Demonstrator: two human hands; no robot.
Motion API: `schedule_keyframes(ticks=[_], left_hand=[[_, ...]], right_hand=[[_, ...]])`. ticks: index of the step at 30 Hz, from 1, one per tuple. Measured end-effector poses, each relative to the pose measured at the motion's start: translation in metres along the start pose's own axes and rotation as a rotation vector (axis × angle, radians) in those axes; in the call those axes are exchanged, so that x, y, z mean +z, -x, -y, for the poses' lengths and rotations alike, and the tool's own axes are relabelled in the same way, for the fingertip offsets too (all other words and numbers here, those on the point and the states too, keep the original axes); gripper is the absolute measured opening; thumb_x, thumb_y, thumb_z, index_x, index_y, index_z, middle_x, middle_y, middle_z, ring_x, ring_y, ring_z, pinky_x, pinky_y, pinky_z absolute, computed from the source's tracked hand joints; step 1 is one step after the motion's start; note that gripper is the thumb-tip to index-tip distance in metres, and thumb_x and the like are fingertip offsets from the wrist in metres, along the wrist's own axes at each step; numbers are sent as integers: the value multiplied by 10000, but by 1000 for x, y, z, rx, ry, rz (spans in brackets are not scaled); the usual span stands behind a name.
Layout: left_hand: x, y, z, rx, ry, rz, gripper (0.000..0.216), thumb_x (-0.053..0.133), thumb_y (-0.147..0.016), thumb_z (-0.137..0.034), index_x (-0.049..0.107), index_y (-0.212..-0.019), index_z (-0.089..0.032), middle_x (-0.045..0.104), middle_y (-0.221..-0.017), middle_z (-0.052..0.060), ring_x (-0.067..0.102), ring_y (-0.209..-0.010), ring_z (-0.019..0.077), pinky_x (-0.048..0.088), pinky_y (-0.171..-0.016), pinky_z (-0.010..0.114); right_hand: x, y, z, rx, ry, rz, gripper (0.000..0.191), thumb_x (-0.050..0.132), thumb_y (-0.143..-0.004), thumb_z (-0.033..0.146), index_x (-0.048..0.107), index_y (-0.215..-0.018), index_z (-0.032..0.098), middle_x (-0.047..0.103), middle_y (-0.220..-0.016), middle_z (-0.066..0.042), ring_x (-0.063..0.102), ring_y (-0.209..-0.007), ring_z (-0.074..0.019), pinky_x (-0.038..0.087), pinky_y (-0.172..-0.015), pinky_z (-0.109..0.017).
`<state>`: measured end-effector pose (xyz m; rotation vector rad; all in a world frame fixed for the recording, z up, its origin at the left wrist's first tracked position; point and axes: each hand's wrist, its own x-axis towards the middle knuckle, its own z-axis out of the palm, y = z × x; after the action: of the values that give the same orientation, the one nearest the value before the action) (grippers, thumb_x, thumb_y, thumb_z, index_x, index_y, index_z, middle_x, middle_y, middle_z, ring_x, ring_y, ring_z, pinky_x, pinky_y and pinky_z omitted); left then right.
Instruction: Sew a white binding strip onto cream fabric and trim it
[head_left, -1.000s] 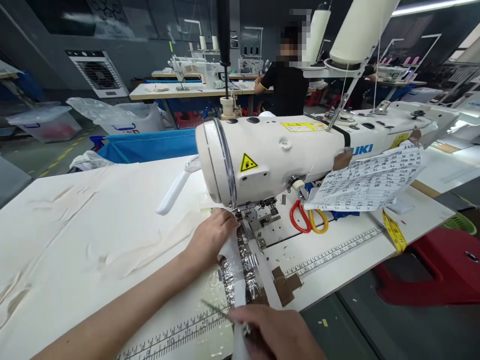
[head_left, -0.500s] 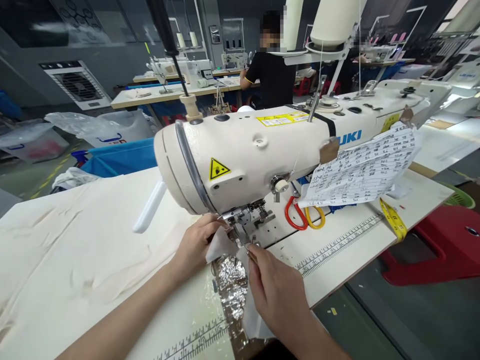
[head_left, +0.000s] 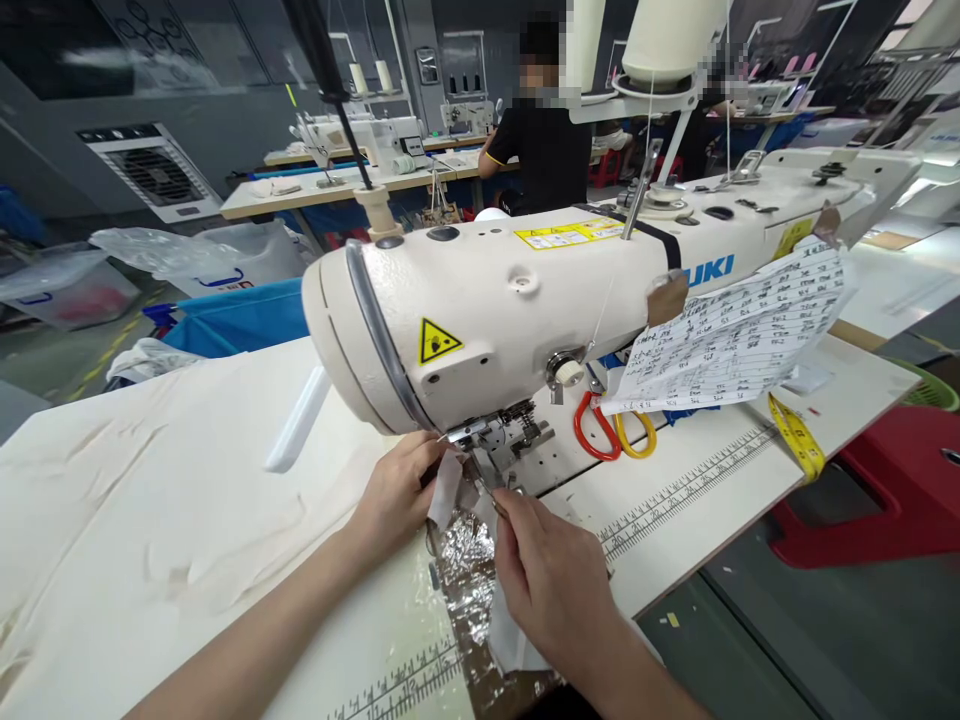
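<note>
Under the head of a white sewing machine (head_left: 480,340), my left hand (head_left: 397,490) is closed, its fingertips pinching a small piece of white fabric (head_left: 445,490) close to the presser foot and needle area. My right hand (head_left: 559,570) is closed too, thumb and index finger pressed together just in front of the foot. White fabric runs to these fingers, and more of it (head_left: 514,640) hangs below the palm. Something small and metallic shows at the right fingertips, too small to name. The needle itself is hidden by fingers and machine parts.
Right of the machine head lie red-handled scissors (head_left: 598,425), a yellow handle (head_left: 637,437), a handwritten paper (head_left: 727,340) and a yellow tape measure (head_left: 796,437). Cream fabric (head_left: 150,520) spreads over the left tabletop. A red stool (head_left: 870,500) stands at right; a person (head_left: 547,150) sits ahead.
The fabric piece by my left fingers now looks narrower and more folded. My left hand has shifted slightly to the right; my right hand keeps nearly the same place. The view has turned slightly.
</note>
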<state>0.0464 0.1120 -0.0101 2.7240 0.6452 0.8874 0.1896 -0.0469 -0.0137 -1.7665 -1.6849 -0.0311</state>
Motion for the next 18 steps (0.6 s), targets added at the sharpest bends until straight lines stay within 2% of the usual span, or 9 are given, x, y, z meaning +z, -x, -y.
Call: schedule_keyframes(ticks=[12, 18], left_hand=[[2, -1, 1, -36, -13, 36, 252, 446, -988, -335, 612, -914, -161, 673, -806, 57, 634, -720, 189, 500, -625, 281], [1, -3, 1, -42, 16, 8, 256, 451, -991, -318, 611, -864, -164, 667, -767, 43, 631, -679, 169, 485, -597, 257]], right_hand=[[3, -6, -2, -14, 51, 42, 281, 373, -1002, 180, 575, -1192, 138, 730, -870, -54, 702, -666, -204, 436, -496, -295], [3, -4, -3, -16, 32, 26, 277, 372, -998, 172, 573, -1185, 140, 742, -898, -62, 713, -691, -200, 458, -522, -289]])
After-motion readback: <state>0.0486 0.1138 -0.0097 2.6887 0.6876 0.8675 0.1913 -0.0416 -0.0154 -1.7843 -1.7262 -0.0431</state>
